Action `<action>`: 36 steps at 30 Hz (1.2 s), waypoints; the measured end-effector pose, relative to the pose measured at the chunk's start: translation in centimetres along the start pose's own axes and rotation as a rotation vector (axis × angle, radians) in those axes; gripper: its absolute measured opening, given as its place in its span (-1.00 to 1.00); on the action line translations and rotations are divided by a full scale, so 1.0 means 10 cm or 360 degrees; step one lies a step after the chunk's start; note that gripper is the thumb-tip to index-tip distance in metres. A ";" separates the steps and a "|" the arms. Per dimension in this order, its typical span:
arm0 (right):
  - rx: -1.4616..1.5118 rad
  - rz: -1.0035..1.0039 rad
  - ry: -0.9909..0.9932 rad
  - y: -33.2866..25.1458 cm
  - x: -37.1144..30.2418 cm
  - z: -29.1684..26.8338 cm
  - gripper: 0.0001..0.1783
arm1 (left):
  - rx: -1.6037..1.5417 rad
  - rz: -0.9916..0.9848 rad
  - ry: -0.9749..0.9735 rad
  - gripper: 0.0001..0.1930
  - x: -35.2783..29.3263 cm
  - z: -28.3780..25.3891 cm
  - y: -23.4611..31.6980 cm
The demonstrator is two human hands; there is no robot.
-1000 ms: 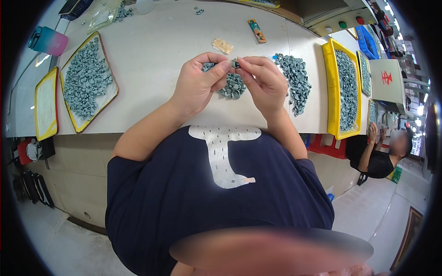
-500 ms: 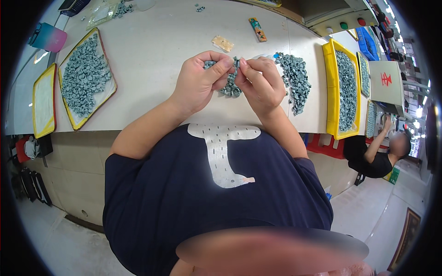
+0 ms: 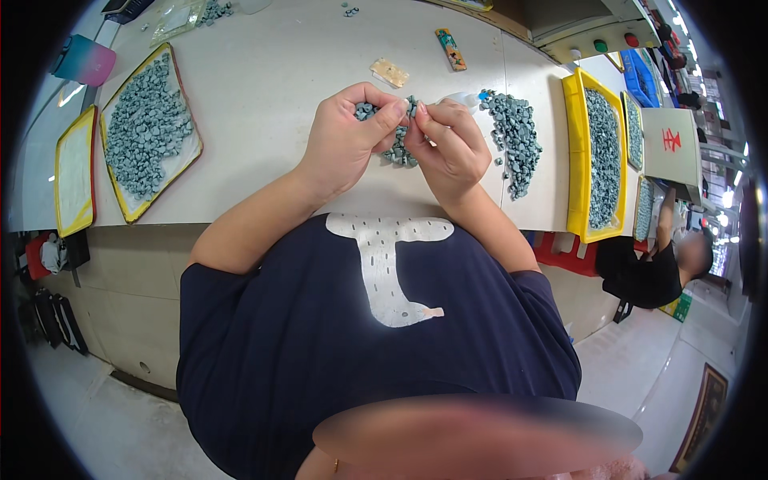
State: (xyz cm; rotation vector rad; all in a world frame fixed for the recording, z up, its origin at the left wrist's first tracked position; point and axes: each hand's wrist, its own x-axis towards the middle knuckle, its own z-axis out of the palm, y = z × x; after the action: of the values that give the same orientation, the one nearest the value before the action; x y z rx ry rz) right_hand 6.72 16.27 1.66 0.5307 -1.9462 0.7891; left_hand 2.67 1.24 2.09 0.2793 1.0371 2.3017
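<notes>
My left hand (image 3: pixel 352 132) and my right hand (image 3: pixel 448 148) meet above the pale table (image 3: pixel 272 88), fingertips pinched together on a small grey-green part (image 3: pixel 411 107). Under the hands lies a small heap of the same grey-green parts (image 3: pixel 398 152). A longer pile of these parts (image 3: pixel 514 136) stretches just right of my right hand. What exactly sits between the fingertips is mostly hidden by the fingers.
A yellow tray of grey parts (image 3: pixel 144 128) and an empty-looking yellow tray (image 3: pixel 74 172) lie at left; more yellow trays (image 3: pixel 596 156) stand at right. A pink bottle (image 3: pixel 86 60), a beige packet (image 3: pixel 390 72), a small colourful stick (image 3: pixel 450 48). A seated person (image 3: pixel 664 268) is right.
Both hands stay pinched together over the small heap; they have shifted only slightly, with the fingers reworking the part between them.
</notes>
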 end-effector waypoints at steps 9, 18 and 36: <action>0.0034 0.0100 -0.0057 -0.07 0.04 -0.08 -0.67 | 0.0319 0.0270 -0.0038 -0.86 -0.06 0.02 0.03; 0.0053 0.0100 -0.0053 -0.09 0.05 -0.10 -0.68 | 0.0541 0.0443 -0.0077 -0.94 -0.06 0.01 0.01; -0.0047 0.0103 0.0004 -0.10 0.07 -0.06 -0.75 | 0.0302 0.0175 -0.0010 -0.87 -0.05 0.02 0.00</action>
State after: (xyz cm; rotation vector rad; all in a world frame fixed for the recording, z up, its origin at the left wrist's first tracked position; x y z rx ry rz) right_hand 7.45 15.96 2.77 0.4509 -1.9781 0.8004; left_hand 3.12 1.07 2.30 0.4290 1.2680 2.2993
